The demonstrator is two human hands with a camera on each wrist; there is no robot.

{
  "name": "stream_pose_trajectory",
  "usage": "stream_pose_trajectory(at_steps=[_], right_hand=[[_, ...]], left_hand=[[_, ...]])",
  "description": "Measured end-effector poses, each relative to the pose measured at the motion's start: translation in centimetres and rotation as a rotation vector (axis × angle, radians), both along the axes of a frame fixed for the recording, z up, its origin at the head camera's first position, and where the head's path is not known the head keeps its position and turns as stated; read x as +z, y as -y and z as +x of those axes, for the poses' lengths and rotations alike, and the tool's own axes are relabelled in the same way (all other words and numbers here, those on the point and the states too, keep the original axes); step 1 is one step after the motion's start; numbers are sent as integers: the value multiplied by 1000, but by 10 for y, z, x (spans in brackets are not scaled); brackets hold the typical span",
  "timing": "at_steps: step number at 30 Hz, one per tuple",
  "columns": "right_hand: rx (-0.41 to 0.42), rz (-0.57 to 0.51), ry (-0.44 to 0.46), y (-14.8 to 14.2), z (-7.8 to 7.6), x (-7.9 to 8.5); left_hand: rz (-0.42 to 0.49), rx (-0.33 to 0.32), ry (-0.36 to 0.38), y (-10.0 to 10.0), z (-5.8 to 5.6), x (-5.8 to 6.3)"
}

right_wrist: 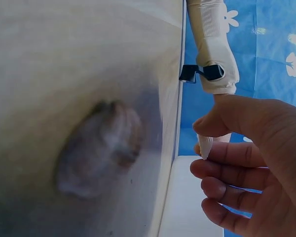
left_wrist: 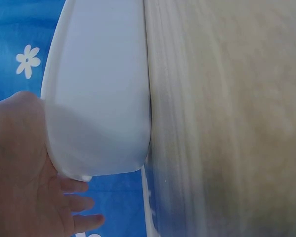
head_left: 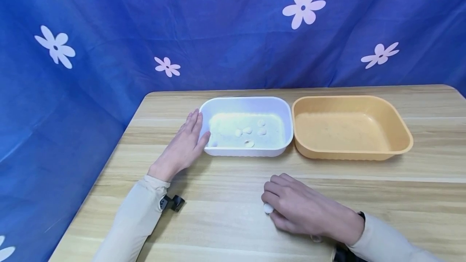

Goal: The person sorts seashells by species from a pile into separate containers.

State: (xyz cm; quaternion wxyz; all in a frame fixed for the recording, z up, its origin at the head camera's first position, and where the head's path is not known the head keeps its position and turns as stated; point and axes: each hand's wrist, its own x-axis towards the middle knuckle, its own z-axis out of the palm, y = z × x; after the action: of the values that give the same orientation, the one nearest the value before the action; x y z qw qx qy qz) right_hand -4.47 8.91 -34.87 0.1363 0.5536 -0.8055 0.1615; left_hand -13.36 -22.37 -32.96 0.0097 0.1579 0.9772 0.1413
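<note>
Right hand (head_left: 300,208) pinched a small white shell (head_left: 268,208) between thumb and forefinger, over the bench (head_left: 225,213) and nearer the wearer than both tubs. A second shell (right_wrist: 101,150), blurred in the right wrist view, lay on the bench near that wrist. Left hand (head_left: 185,141), fingers straight, touched the left end of the white tub (head_left: 245,153); several pale shells (head_left: 247,130) rested inside it. Orange tub (head_left: 342,155) stood just beside, to the right

Long cream sleeves (head_left: 129,218) are worn, the left one bearing a small, blocky black device (head_left: 177,203).
</note>
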Motion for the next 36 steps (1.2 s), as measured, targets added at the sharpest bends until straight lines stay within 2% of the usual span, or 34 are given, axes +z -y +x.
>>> stream_pose_trajectory(at_steps=[10, 22, 31, 36], right_hand=[[-11, 14, 10, 6, -4, 2], [-35, 23, 13, 10, -9, 6], [-44, 16, 11, 13, -17, 9], [-53, -12, 20, 15, -24, 14]], left_hand=[[-12, -2, -13, 0, 0, 0], [-71, -4, -38, -2, 0, 0], [-33, -45, -114, -9, 6, 17], [-78, -50, -84, -15, 8, 16]])
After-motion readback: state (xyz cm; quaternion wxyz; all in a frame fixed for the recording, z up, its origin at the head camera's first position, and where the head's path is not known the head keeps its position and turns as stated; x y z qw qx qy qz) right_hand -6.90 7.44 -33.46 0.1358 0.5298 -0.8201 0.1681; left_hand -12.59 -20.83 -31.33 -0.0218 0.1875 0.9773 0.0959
